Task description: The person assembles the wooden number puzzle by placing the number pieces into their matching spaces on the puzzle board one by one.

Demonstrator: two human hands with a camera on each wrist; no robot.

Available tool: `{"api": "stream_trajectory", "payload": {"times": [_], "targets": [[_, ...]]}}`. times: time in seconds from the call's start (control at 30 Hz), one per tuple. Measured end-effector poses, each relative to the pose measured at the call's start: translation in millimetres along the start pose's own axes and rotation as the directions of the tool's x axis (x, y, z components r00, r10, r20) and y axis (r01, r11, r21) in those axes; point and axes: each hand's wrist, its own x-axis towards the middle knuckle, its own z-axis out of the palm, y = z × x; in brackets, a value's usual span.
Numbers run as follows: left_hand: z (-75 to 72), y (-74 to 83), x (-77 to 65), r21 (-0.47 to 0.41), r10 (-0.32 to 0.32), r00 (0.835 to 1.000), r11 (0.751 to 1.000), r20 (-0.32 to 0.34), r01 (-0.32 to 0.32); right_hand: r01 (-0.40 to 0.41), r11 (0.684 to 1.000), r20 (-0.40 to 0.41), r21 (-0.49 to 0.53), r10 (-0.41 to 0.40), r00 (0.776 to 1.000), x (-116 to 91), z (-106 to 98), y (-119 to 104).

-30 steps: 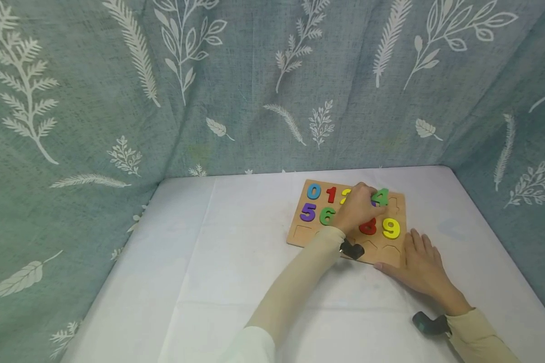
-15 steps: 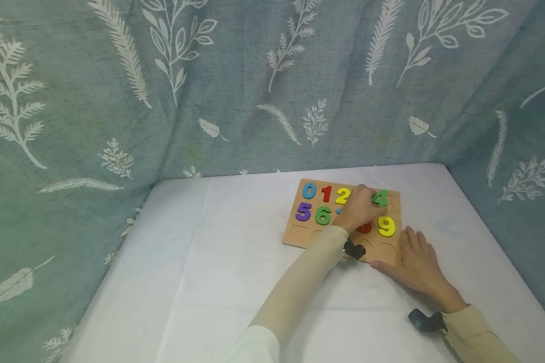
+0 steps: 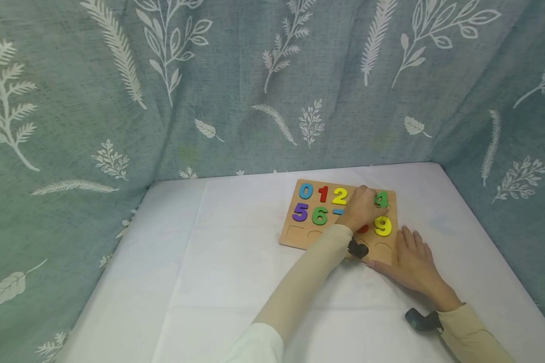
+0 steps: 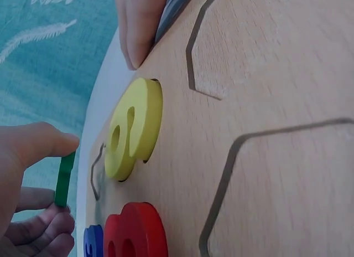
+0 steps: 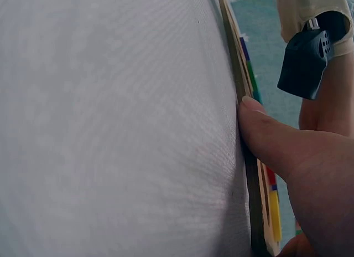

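My left hand (image 3: 361, 206) reaches over the board and pinches a green number 4 (image 3: 381, 198) between thumb and fingers. In the left wrist view the 4 (image 4: 65, 179) is seen edge-on, raised above the wooden number puzzle board (image 4: 287, 57). Below it the blue 3 (image 4: 94, 241) sits in the board beside the red 8 (image 4: 138, 235) and yellow 9 (image 4: 135, 129). My right hand (image 3: 415, 267) lies with extended fingers at the board's near right corner. Its thumb (image 5: 265, 129) touches the front edge, and the other fingers run along the right side.
Seated in the board are a blue 0 (image 3: 306, 191), red 1 (image 3: 323, 194), yellow 2 (image 3: 339, 196), purple 5 (image 3: 300, 212) and green 6 (image 3: 320, 216). Outlined recesses line its front row. A white cloth (image 3: 218, 272) covers the table, and a leaf-patterned curtain (image 3: 236, 91) hangs behind.
My left hand has carried the green 4 slightly right across the board, uncovering the yellow 2. The right hand keeps its place at the corner. The head view has shifted a little.
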Motion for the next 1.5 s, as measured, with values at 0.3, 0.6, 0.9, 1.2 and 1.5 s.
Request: {"api": "stream_trajectory", "payload": {"times": [0.3, 0.6, 0.9, 1.2, 1.5], "targets": [[10.5, 1.6, 6.1, 0.055, 0.018, 1.0, 0.998, 0.019, -0.019, 0.001, 1.0, 0.001, 0.016, -0.001, 1.0, 1.6, 3.4, 1.7], [10.6, 4.4, 6.8, 0.091, 0.029, 1.0, 0.995, 0.012, -0.029, 0.002, 1.0, 0.001, 0.011, -0.002, 1.0, 3.4, 4.1, 1.1], [15.4, 4.2, 11.9, 0.148, 0.023, 1.0, 0.989, -0.006, -0.021, 0.015, 1.0, -0.02, 0.01, -0.015, 1.0, 2.6, 4.8, 0.8], [16.3, 6.7, 13.2, 0.141, -0.002, 1.0, 0.99, 0.005, 0.001, 0.014, 1.0, -0.023, 0.0, -0.014, 1.0, 1.6, 4.6, 2.2], [19.8, 7.3, 16.2, 0.142, 0.006, 1.0, 0.99, 0.008, -0.007, 0.006, 1.0, -0.018, -0.005, -0.006, 1.0, 2.3, 4.4, 4.4]]}}
